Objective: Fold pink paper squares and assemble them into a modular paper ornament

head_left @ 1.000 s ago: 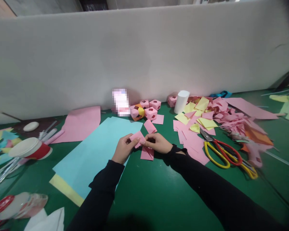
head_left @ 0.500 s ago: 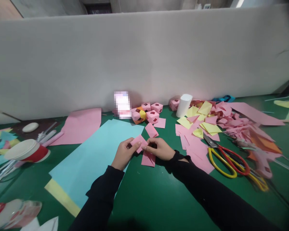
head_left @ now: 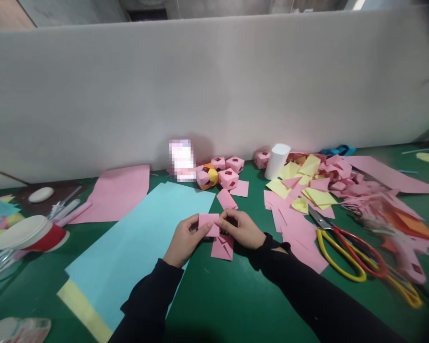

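Between my two hands is a small folded square of pink paper (head_left: 209,224). My left hand (head_left: 188,238) pinches its left side, thumb on the front. The fingertips of my right hand (head_left: 242,228) close on its right edge. Just below, a second pink folded paper piece (head_left: 222,248) lies on the green table. Beyond my hands rest another pink folded paper (head_left: 226,199) and a flat pink square (head_left: 240,188). A cluster of pink folded paper balls (head_left: 229,178), with an orange and yellow one (head_left: 211,176) among them, sits against the white partition.
Large blue sheets (head_left: 136,238) lie under and beside my left arm. To the right are scissors (head_left: 343,247), a pink glue gun (head_left: 407,257), pink and yellow paper scraps (head_left: 318,195) and a white paper roll (head_left: 277,162). A tipped paper cup (head_left: 39,233) lies at left; a phone (head_left: 182,161) leans behind.
The pink square has turned from a slanted angle to nearly level between my fingers. Both hands stay on it, and the view has shifted slightly.
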Demonstrator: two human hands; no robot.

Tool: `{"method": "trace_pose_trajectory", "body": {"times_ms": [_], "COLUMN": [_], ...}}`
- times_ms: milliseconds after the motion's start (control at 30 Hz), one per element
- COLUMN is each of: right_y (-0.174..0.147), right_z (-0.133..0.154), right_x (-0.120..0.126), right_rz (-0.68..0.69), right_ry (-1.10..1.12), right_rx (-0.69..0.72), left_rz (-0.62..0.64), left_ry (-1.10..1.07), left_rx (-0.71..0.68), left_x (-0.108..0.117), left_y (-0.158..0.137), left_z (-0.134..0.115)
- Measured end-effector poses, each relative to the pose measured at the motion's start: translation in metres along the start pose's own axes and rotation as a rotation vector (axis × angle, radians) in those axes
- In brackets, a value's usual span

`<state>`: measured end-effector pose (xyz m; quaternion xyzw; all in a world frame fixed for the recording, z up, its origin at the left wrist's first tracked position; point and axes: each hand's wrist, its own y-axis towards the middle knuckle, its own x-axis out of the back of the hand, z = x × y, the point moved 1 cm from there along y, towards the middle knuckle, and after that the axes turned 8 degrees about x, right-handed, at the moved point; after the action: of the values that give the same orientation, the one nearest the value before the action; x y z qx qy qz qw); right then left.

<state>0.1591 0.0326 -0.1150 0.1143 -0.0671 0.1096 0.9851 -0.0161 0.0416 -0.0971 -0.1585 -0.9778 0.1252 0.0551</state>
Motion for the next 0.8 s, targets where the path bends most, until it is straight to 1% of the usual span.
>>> {"method": "trace_pose_trajectory", "body": {"times_ms": [133,300,433,533,667,800], "right_y": [-0.0003,-0.0005,-0.0004,-0.0005,-0.0007,-0.0007], "right_z": [0.0003,0.0024,0.0033,0.0033,0.0027,0.0028], "right_x": [0.0002,-0.0001,0.0004,0.0008,0.0005,0.0002], "right_rz": [-0.001,-0.006,-0.013,-0.014,0.009,-0.001], "right_ry": [-0.052,0.0,-0.02,-0.027,-0.05,-0.039], "right_rx": [0.034,0.03,0.043,0.044,0.026,0.015], "left_rz": [0.003,-0.031,-0.01,-0.04,-0.075,-0.054], "left_ry": [-0.016,0.025,0.053,0.06,0.031,-0.012], "left_rx": [0.032,0.015,0.016,-0.014,-0.034,-0.017], "left_x": [-0.0002,0.0004,-0.001,-0.001,0.0005,0.0016], "left_y": [0.0003,-0.0001,-0.0016,-0.0013,0.0012,0.0024], "left_z": [-0.0011,-0.002,-0.0025,-0.0023,-0.0009,-0.0014]}}
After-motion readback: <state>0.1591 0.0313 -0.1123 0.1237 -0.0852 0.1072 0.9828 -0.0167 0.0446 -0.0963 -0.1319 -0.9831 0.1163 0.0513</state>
